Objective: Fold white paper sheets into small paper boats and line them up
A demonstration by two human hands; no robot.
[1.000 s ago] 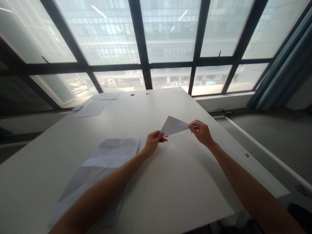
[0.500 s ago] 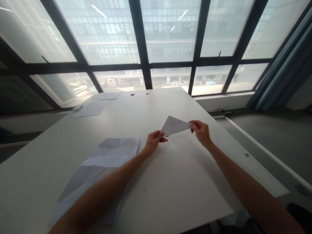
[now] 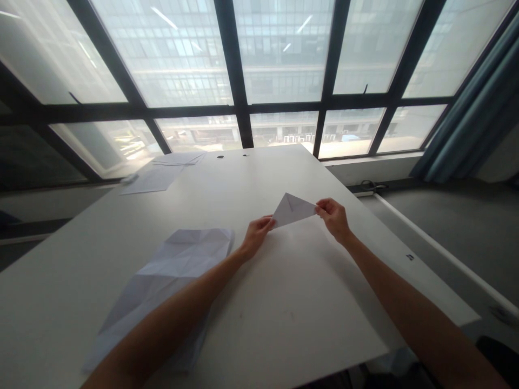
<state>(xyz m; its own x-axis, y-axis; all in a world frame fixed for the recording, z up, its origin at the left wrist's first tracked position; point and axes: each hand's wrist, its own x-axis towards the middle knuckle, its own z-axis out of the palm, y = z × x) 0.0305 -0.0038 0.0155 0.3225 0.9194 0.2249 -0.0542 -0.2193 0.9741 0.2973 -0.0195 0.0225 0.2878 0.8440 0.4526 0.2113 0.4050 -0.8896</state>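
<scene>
A white sheet folded into a triangle is held up just above the white table, near its middle. My left hand pinches the triangle's lower left corner. My right hand pinches its right corner. Both hands are closed on the paper, which tilts with its point up and away from me.
A large creased, unfolded sheet lies on the table to the left, partly under my left forearm. More flat sheets rest at the far left corner. The table's right edge drops to the floor. Windows stand beyond.
The folded triangle has turned slightly and my left fingers have shifted along its lower corner. My hands stay in nearly the same place.
</scene>
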